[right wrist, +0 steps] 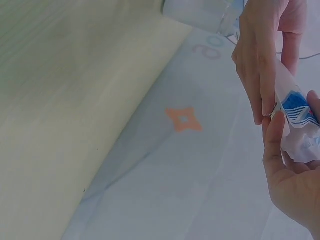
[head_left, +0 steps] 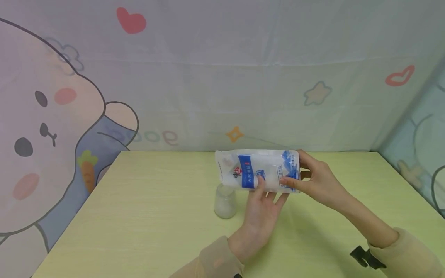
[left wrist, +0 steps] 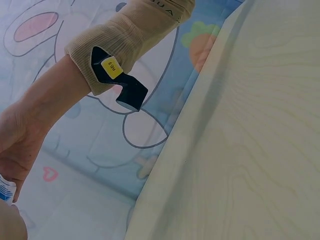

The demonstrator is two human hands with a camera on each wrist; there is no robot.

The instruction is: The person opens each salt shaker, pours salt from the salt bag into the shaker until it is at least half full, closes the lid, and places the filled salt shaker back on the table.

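A white and blue plastic salt bag (head_left: pixel 271 164) is held sideways above the table by both hands. My left hand (head_left: pixel 260 218) grips its lower edge from beneath, thumb across the front and fingers behind. At the bag's right end, my right hand (head_left: pixel 321 181) pinches it with the thumb in front and fingers at the back. The bag's left end hangs over a small glass jar (head_left: pixel 225 208), which stands upright and looks whitish inside. Part of the jar's mouth is hidden by the bag. The right wrist view shows the bag (right wrist: pixel 299 112) between both hands.
The pale wooden table (head_left: pixel 156 200) spreads out around the jar. Behind it hangs a printed cloth (head_left: pixel 208 77) with a cartoon animal, hearts and stars. A dark cable (head_left: pixel 434 185) loops at the right edge.
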